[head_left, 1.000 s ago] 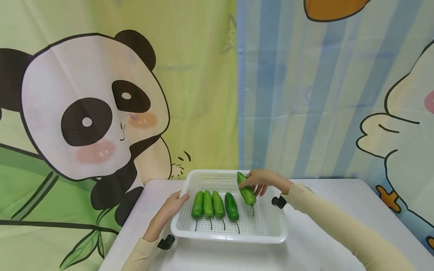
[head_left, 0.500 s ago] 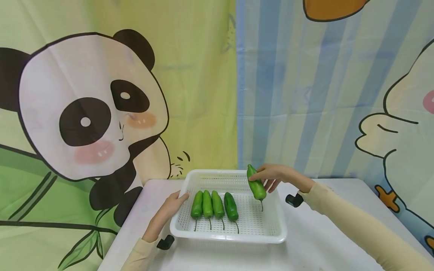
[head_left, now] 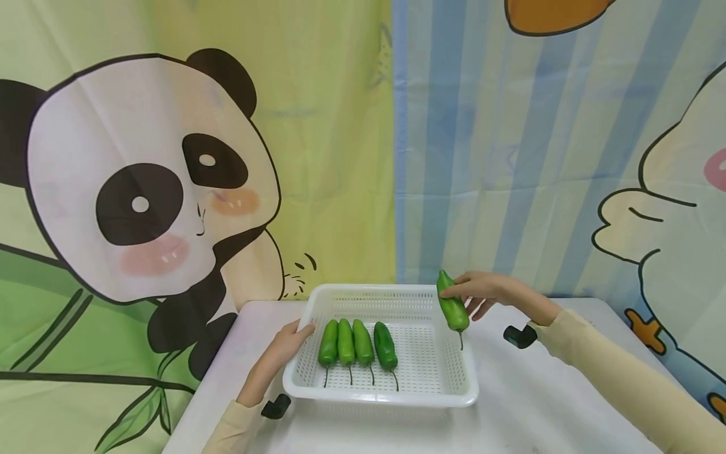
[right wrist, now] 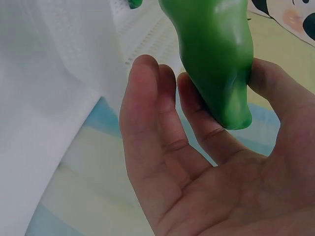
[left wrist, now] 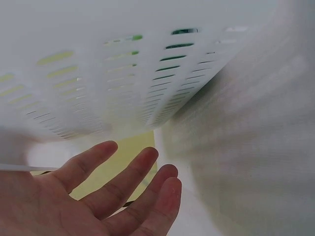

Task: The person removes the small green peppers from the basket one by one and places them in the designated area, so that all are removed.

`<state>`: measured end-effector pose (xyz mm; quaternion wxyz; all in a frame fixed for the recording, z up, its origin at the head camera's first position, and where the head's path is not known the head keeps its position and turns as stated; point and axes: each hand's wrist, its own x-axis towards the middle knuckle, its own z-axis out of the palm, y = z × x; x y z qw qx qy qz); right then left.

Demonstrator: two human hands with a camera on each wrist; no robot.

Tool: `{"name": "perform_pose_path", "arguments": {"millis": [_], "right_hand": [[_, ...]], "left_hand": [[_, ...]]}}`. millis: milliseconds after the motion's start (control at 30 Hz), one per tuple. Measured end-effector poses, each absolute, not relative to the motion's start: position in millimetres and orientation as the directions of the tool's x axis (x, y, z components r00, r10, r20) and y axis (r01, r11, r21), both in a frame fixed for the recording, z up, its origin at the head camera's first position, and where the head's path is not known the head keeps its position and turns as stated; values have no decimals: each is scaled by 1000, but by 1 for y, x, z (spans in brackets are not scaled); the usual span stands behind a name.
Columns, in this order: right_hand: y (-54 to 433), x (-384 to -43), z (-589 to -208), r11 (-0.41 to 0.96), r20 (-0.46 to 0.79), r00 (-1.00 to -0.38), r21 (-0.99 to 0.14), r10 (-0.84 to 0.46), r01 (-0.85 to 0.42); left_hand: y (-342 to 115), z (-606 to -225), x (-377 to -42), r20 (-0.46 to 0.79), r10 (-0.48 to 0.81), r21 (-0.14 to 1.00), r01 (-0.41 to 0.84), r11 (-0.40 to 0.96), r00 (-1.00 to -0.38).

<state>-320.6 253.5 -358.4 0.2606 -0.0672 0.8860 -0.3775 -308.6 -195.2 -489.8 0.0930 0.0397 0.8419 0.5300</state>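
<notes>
My right hand pinches a green chili pepper between thumb and fingers, above the right rim of a white plastic basket. The pepper tilts, its stem pointing down toward me. In the right wrist view, the thumb and a finger press the tapered end of the pepper, while the other fingers stay off it. My left hand holds the basket's left rim, thumb over the edge. The left wrist view shows the left hand's fingers extended outside the slotted basket wall.
Several green peppers lie side by side in the left half of the basket, stems toward me. The basket stands on a white table. Behind it hangs a cartoon curtain. A black wrist camera sits below the right wrist.
My right hand has lifted the pepper and carried it right, from inside the basket to above its right rim. The left hand keeps its place on the basket.
</notes>
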Motion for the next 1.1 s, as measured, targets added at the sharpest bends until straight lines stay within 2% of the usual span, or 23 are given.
{"name": "perform_pose_path", "arguments": {"millis": [433,867,1100], "right_hand": [[302,-315,-377,727,-434,-869,-673,-239,136],[321,-317,-439,838,-523,-849,-497,-80,227],[321,-321,-454,871,-532,-846,-427,-25,243]], "left_hand": [[-194,-490,-308,-107,158,899,-28,436,-982],[-196,-491,-308,-117,159,902,-38,430,-980],[-195,-490,-309,-114,156,898,-35,438,-981]]}}
